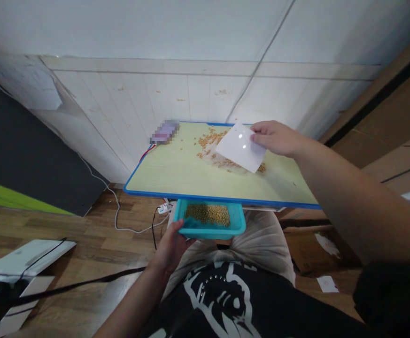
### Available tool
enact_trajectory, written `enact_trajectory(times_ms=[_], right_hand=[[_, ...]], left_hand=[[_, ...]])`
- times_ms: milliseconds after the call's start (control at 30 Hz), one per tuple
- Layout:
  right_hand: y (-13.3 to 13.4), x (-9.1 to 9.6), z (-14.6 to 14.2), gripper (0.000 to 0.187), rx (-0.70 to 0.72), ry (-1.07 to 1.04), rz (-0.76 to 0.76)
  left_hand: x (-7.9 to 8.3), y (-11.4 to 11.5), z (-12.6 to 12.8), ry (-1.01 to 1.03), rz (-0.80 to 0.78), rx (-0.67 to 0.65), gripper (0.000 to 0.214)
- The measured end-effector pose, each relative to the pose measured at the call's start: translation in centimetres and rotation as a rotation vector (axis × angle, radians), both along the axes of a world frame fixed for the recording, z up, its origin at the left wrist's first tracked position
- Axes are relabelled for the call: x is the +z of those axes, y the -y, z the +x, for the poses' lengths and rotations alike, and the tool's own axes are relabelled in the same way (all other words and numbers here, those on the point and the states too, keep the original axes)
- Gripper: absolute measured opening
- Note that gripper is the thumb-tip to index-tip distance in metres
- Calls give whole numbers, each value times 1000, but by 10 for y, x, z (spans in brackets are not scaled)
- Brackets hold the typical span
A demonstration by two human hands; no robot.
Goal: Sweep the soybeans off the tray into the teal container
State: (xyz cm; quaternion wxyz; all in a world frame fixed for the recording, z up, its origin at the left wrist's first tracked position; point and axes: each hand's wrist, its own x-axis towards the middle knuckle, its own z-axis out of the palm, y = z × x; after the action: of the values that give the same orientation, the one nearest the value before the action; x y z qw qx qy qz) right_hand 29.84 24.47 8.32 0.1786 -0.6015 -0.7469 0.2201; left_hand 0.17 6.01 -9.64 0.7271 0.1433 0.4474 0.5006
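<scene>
Two hands work well apart, each gripping something different. At the left of the frame stands a dark panel (39, 141) with a green band along its bottom; in the lower left, white boards (32, 256) lie on the wooden floor (102, 251), and a black strap (85, 280) crosses in front of them towards the left forearm. A white cable (117, 206) trails over the floor to the right. On the far left corner of the pale, blue-edged table (158, 173) sits a purplish thing (165, 131), too pixelated to make out, with a red wire (147, 151) beside it. In the lower right are a cardboard box (305, 256) and a slip of paper (327, 284).

Left of centre, low in the frame, the left hand (172, 245) clamps the near left corner of a turquoise tub (210, 231), thumb over the rim. Yellowish beans (210, 214) cover much of its bottom; the tub sits just below the table's front edge. Above centre, loose beans (206, 140) spread across the table. To their right, the right hand (275, 137) pinches a white sheet (238, 148), which hides part of the spread.
</scene>
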Motion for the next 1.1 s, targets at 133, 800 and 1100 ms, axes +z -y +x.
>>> enact_trajectory(times_ms=[133, 800, 1100], right_hand=[[-13, 1, 50, 23, -159, 67, 124], [-57, -50, 118, 28, -403, 202, -204], [-51, -63, 100, 24, -332, 61, -284]], left_hand=[[-3, 0, 6, -12, 13, -42, 55], [2, 1, 35, 26, 8, -157, 63], [8, -2, 40, 5, -31, -129, 69]])
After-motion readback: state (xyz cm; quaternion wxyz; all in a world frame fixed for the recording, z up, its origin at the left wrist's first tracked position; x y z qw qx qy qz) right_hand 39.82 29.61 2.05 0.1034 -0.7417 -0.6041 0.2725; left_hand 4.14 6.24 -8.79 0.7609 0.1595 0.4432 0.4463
